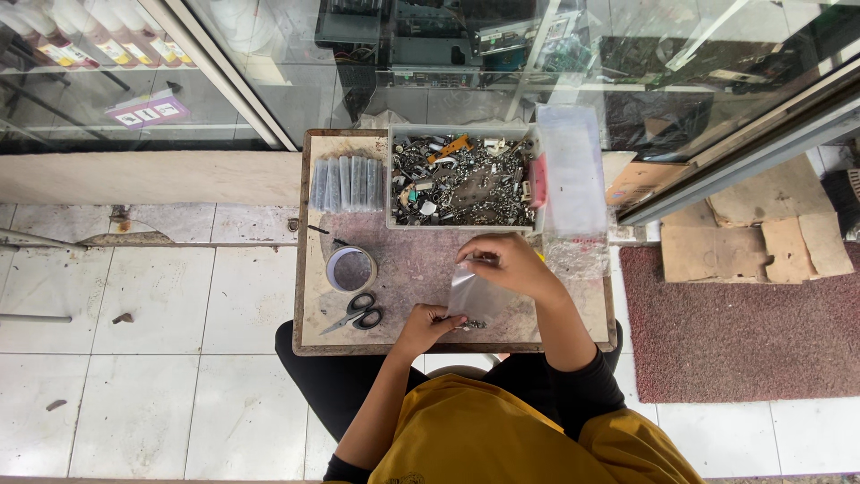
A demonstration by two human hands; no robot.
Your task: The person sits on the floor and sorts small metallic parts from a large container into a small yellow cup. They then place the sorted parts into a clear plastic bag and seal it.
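Clear plastic bag (475, 296), small and glossy, is pinched at its top by the right hand (509, 265) and at its lower corner by the left hand (428, 324), above the worn counter (412, 260). Behind it sits a grey tray (461, 179) of metal parts; a stack of clear packets (348, 184) lies left.

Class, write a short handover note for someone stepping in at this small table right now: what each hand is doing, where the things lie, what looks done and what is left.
Left hand: pinches the lower edge of a small clear bag, with a few small metal parts beside its fingers.
Right hand: holds the bag's top.
Tray of mixed metal hardware at the table's far edge.
Done, apparently: a row of filled bags left of the tray.
Left: tray still full. Tape roll and scissors lie untouched at left.
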